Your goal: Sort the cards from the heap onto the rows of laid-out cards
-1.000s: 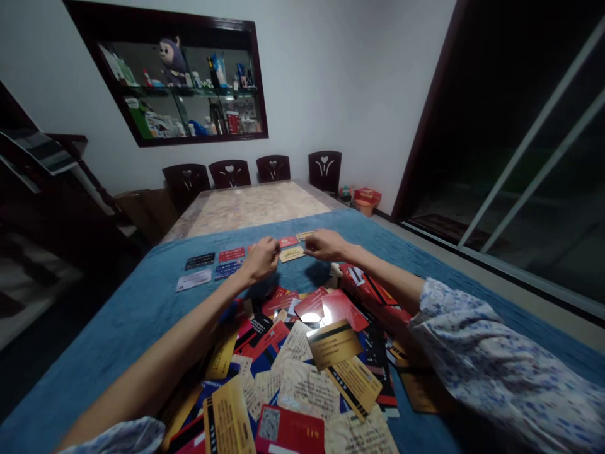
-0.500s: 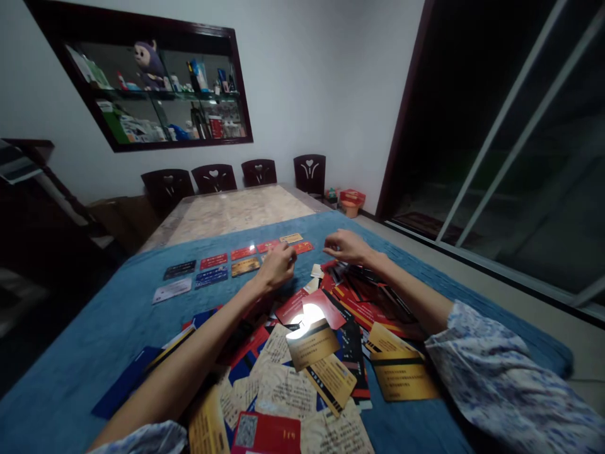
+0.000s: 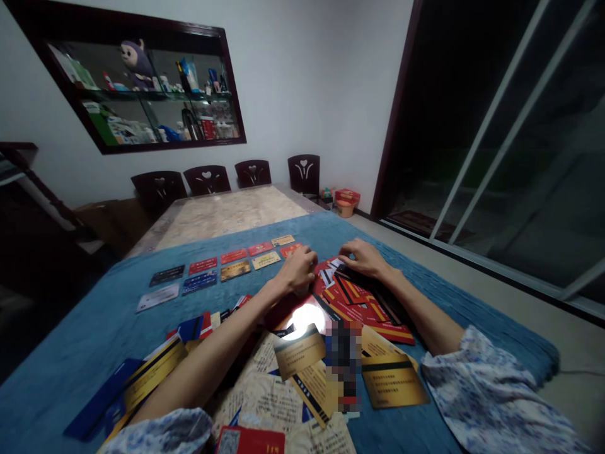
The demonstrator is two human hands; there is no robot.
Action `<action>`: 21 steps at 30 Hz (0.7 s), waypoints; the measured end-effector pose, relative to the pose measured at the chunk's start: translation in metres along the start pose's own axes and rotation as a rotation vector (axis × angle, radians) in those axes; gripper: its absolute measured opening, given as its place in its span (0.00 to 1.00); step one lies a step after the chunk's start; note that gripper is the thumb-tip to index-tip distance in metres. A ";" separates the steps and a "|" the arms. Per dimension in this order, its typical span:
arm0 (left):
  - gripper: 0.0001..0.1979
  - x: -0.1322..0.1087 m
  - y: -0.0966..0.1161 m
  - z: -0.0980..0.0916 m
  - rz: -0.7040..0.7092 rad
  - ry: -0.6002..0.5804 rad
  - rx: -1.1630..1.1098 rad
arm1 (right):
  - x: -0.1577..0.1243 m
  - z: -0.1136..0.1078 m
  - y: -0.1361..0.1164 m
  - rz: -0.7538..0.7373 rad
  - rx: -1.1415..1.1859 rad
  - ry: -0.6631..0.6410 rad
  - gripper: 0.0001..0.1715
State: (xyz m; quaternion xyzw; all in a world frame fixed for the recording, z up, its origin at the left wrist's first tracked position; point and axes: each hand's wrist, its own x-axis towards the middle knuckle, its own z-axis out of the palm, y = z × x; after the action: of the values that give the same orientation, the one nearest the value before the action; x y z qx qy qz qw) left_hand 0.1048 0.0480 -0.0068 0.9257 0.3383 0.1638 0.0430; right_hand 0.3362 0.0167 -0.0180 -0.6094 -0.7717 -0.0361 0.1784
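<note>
A big loose pile of plastic cards in red, gold, black and blue covers the near part of the blue cloth. Beyond it, two neat rows of single cards lie side by side. My left hand hovers at the pile's far edge, just short of the red card that ends the near row. Its fingers are curled, and what they hold is hidden. My right hand rests on a fan of red cards at the pile's far right, fingers bent and pinching at the top cards.
Past the cloth the marble tabletop is bare, with several dark chairs along its far end. A glass wall cabinet hangs above them. A red box sits on the floor, and sliding glass doors are on the right.
Both hands have pulled back from the far rows to the pile. One more card now lies in the near row. The camera has turned slightly right.
</note>
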 end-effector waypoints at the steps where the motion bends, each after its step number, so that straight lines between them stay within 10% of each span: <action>1: 0.08 0.003 0.002 0.001 0.003 -0.018 0.002 | -0.001 0.001 0.001 0.003 -0.001 0.000 0.12; 14: 0.27 0.052 0.016 0.030 0.142 -0.285 0.019 | -0.006 0.010 0.012 0.075 -0.046 -0.021 0.16; 21: 0.21 0.055 0.013 0.025 0.137 -0.322 0.120 | -0.004 0.012 0.010 0.084 -0.047 -0.054 0.18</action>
State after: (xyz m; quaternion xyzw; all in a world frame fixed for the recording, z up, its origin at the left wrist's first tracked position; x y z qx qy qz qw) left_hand 0.1604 0.0739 -0.0134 0.9617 0.2724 -0.0043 0.0300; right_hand 0.3439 0.0188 -0.0324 -0.6460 -0.7489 -0.0302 0.1446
